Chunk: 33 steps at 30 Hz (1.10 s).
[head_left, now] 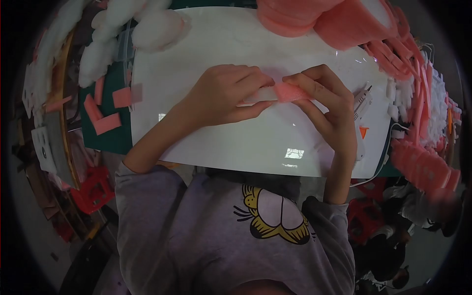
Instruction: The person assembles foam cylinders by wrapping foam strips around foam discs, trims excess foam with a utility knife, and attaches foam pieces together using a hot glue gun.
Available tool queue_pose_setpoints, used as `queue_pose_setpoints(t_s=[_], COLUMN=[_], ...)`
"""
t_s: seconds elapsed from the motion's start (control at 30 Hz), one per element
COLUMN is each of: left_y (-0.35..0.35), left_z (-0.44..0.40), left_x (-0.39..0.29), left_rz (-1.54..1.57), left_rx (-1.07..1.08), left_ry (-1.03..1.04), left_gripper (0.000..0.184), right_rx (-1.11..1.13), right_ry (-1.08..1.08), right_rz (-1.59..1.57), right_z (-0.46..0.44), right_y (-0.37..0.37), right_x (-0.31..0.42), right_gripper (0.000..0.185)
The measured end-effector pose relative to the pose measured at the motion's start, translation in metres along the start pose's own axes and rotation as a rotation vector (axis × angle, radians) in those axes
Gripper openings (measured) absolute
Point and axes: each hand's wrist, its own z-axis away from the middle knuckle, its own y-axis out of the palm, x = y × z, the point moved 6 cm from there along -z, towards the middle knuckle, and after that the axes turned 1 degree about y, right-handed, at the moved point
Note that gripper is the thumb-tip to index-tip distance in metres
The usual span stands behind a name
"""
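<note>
My left hand point(228, 93) is closed on a white strip point(265, 95), pinched between thumb and fingers over the middle of the white table point(221, 145). A small pink foam piece point(289, 92) sits at the strip's right end, touching it. My right hand point(332, 101) grips that pink piece between thumb and fingers. Whether the pink foam wraps fully round the strip cannot be seen. Close to my right wrist lies a white glue gun point(363, 104) with an orange trigger, its tip pointing away from me.
Cut pink foam pieces point(107, 124) lie on a green mat at the left. White fluffy bundles point(156, 30) stand at the upper left. Large pink foam shapes point(287, 17) fill the far right, with pink strips point(391, 59) beside them. A white cord point(382, 164) runs along the right edge.
</note>
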Motion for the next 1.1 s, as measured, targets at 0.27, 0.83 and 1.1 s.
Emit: queue_pose_setpoints(t_s=[0.27, 0.83, 1.1], left_y=[-0.03, -0.025, -0.009], left_z=[0.031, 0.001, 0.012], left_x=[0.022, 0.008, 0.007], left_rz=[-0.1, 0.402, 0.5], left_rx=[0.417, -0.038, -0.318], left_ry=[-0.263, -0.191, -0.214], left_gripper=[0.05, 0.037, 0.046], right_rx=[-0.026, -0.039, -0.021], right_ry=[-0.042, 0.006, -0.016], right_rz=[-0.009, -0.011, -0.042], right_z=[-0.001, 0.0, 0.002], right_y=[-0.003, -0.007, -0.004], right_x=[-0.002, -0.01, -0.005], right_gripper=[0.029, 0.031, 0.033])
